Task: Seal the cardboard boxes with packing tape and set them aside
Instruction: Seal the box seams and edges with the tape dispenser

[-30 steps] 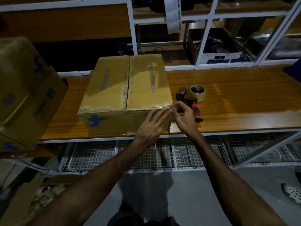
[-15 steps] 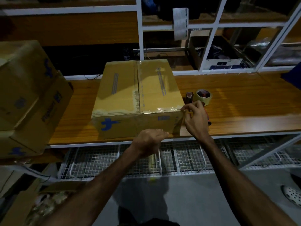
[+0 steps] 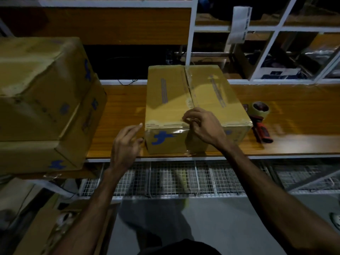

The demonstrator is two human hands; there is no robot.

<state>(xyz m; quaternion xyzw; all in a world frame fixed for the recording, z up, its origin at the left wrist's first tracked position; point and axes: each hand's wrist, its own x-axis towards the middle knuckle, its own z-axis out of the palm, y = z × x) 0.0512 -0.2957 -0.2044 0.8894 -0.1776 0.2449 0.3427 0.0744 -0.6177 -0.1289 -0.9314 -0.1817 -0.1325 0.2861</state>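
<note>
A closed cardboard box (image 3: 174,92) with a blue logo on its front stands on the wooden bench (image 3: 298,115). Clear tape runs along its top seam and its front top edge. My right hand (image 3: 204,126) rests on the front top edge at the seam, with thumb and fingertips bunched on the tape strip (image 3: 179,130) there. My left hand (image 3: 127,144) hovers just off the box's front left corner, its fingers loosely curled and holding nothing. A red-handled tape dispenser (image 3: 261,118) with its roll lies on the bench to the right of the box.
Two more cardboard boxes (image 3: 36,92) are stacked at the left end of the bench. A white shelf frame (image 3: 191,34) rises behind. A wire mesh shelf (image 3: 184,179) runs below the bench. An open carton (image 3: 55,227) sits on the floor at lower left.
My right hand has slid from the box's front right corner left to the middle seam. My left hand has moved from below the front face up to the front left corner.
</note>
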